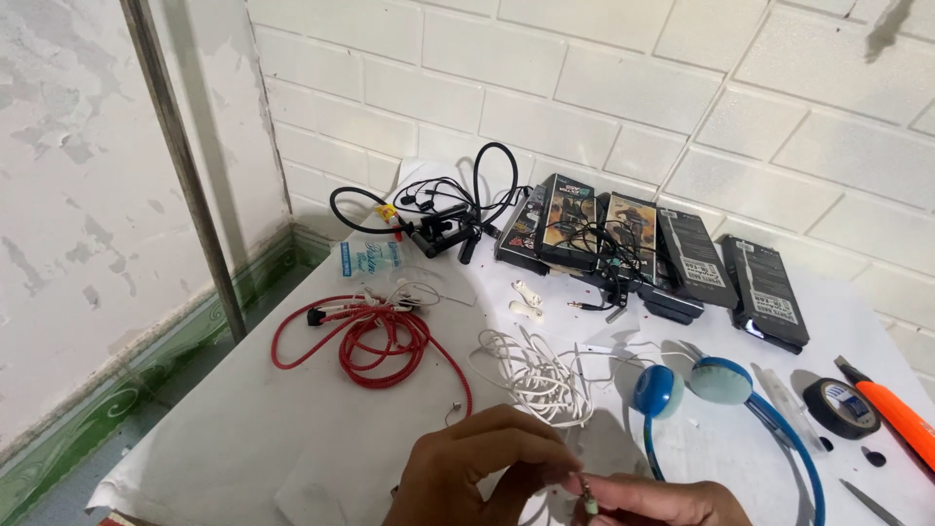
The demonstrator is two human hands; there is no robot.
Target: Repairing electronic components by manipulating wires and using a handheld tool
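**A small plug pinched between my fingers at the near table edge**

My left hand (pixel 477 463) sits at about six o'clock of the view, fingers curled and pressed together, the tips closing on the top of a small metal audio plug (pixel 587 495). My right hand (pixel 662 504) comes in from five o'clock, mostly cut off by the lower edge; its thumb and forefinger pinch the lower end of the same plug, which stands roughly upright between the two hands. I cannot tell which cable it belongs to.

Just beyond my left hand, toward twelve o'clock, lies a loose tangle of white earphone cable (pixel 538 375). At ten o'clock from my hands a red cable (pixel 375 341) lies coiled on the white table cover (pixel 253 429). At two o'clock, near my right hand, blue headphones (pixel 716 390) rest with their pads facing up, the band running toward four o'clock. Further right sit a roll of black tape (pixel 841 407) and an orange utility knife (pixel 891 409), just beside each other.

At the far edge, toward twelve o'clock, a row of black product boxes (pixel 682 258) leans along the white brick wall (pixel 623 88), and at eleven o'clock black earphones and cables (pixel 438 214) lie in a heap.
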